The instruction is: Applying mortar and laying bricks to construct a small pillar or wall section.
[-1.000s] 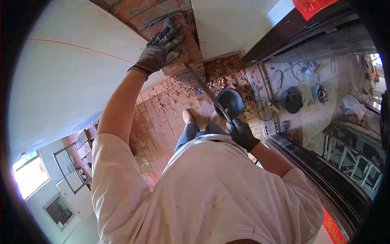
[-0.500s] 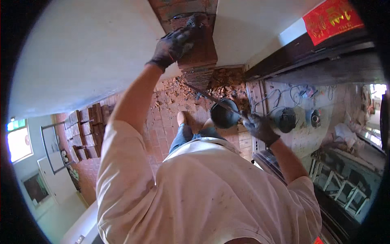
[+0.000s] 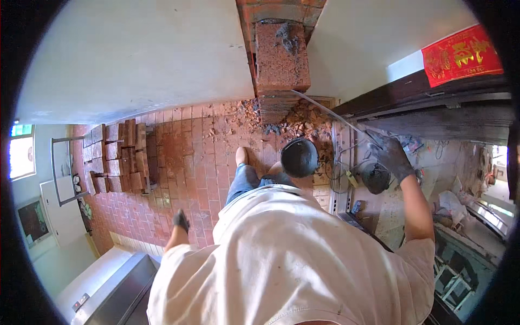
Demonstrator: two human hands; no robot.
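My right hand in a dark glove grips a long, narrow metal blade, its far tip by the lower front corner of the top brick on a brick column between two white walls. Grey mortar lies on that brick. My gloved left hand hangs low beside my body, away from the column, its fingers too small and indistinct to read. A black bucket stands by my feet, below the column.
Brick rubble lies around the column's foot on the tiled floor. Stacked bricks and a metal frame are at left. A dark doorframe opens at right onto a second bucket, cables and debris.
My left hand has left the top brick and dropped down to the lower left. My right hand has moved up and right with the blade, and the view has shifted.
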